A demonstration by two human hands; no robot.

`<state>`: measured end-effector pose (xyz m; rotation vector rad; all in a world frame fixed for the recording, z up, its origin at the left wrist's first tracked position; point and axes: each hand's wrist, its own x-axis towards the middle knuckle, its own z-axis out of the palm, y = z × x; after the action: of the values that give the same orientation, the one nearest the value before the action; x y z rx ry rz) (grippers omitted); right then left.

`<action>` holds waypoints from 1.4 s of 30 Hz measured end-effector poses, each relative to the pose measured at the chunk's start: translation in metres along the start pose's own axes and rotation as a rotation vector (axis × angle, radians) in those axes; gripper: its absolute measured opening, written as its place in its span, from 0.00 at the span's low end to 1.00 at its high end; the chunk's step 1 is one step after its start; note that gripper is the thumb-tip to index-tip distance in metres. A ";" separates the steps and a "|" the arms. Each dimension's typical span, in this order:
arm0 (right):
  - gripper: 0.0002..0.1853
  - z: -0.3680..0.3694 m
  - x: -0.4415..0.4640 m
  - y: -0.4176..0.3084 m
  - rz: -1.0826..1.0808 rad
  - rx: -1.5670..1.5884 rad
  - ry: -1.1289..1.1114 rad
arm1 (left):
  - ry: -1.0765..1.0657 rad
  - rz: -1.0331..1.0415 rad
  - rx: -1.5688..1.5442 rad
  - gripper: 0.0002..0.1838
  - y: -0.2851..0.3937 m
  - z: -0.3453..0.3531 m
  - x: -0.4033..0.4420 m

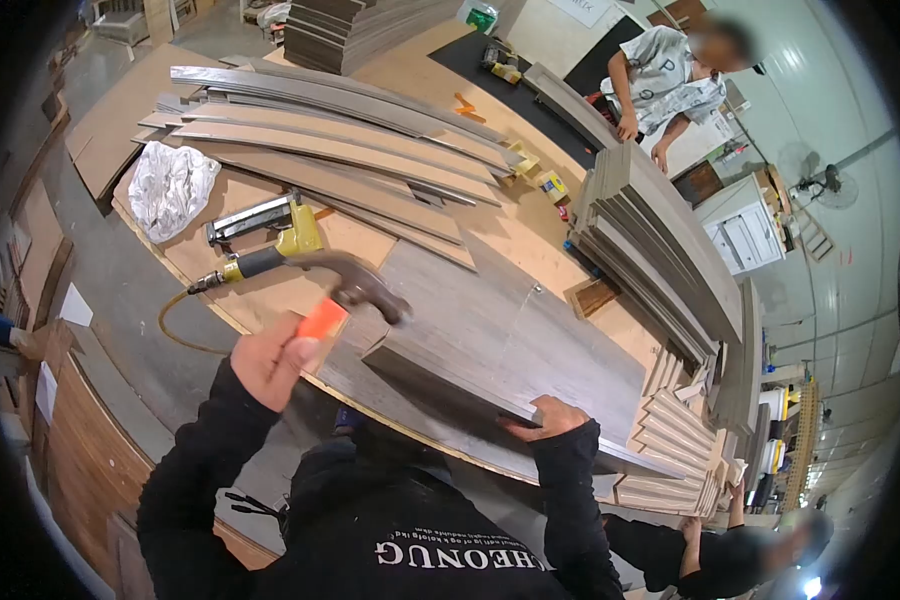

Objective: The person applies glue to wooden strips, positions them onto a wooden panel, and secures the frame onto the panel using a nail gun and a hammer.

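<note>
My left hand (268,362) is raised over the table's near edge, its fingers closed round the orange handle (322,322) of a claw hammer. The hammer's dark metal head (365,285) hangs above a grey panel. My right hand (552,418) grips the upper edge of a long grey board (450,385), which stands tilted on its side near the table edge. Beneath both lies a flat grey wood-grain panel (570,345). Beyond the hammer, a yellow nail gun (295,228) rests on the table with its air hose (168,318) attached.
Long boards (340,140) are piled behind the nail gun, beside a white cloth (173,185). Stacked grey boards (650,235) stand at right, with light strips (670,440) nearer. One person (660,80) works across the table; another person (715,550) is at lower right.
</note>
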<state>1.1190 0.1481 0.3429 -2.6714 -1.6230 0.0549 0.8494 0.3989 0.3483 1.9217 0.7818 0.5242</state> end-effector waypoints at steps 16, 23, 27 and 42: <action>0.21 -0.014 0.004 -0.017 0.031 0.058 0.063 | 0.177 -0.345 -0.644 0.21 -0.031 0.011 -0.008; 0.22 -0.008 0.003 -0.008 0.071 0.049 0.003 | -0.047 -0.180 -0.606 0.20 -0.060 0.046 -0.019; 0.22 0.000 0.001 0.002 0.118 0.062 -0.073 | 0.132 -0.383 -0.757 0.21 -0.050 0.021 -0.008; 0.25 -0.014 0.001 -0.008 0.180 0.086 -0.103 | 0.166 -0.378 -0.770 0.16 -0.069 0.021 -0.007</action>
<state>1.1124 0.1528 0.3570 -2.7819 -1.3639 0.2630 0.8374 0.4036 0.2764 1.0053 0.8612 0.6351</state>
